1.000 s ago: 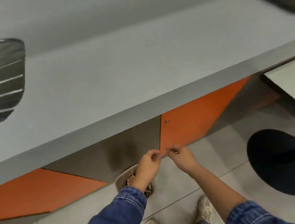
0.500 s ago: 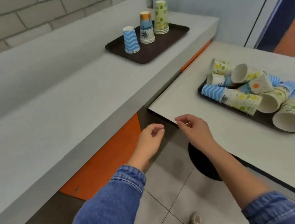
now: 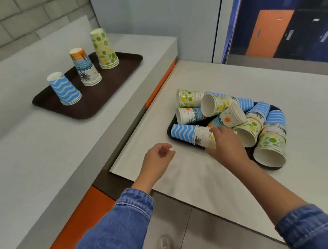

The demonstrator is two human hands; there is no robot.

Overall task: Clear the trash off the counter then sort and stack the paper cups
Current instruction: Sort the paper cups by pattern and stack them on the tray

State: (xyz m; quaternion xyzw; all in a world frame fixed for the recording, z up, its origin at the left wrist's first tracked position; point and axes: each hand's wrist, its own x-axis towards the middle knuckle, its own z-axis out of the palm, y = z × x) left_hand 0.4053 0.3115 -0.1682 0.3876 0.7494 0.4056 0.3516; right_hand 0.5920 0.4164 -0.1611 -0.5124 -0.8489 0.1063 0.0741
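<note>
left hand (image 3: 158, 156) slack, empty; right hand (image 3: 224, 144) grips cup stack (image 3: 191, 134) | near tray (image 3: 169, 131): tumbled cups | far tray (image 3: 98, 103): three stacks (image 3: 87, 70)

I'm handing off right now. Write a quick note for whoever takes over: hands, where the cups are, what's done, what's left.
Left hand: loosely curled, holds nothing, over the table's near edge.
Right hand: grips the wide end of the lying blue-wave cup stack on the table tray.
Counter tray: three upside-down stacks: blue-wave stack, mixed-pattern stack, green-dotted stack.
Done: those three stacks are started.
Left: sort the jumbled cups lying on the table tray and add them to the stacks.
</note>
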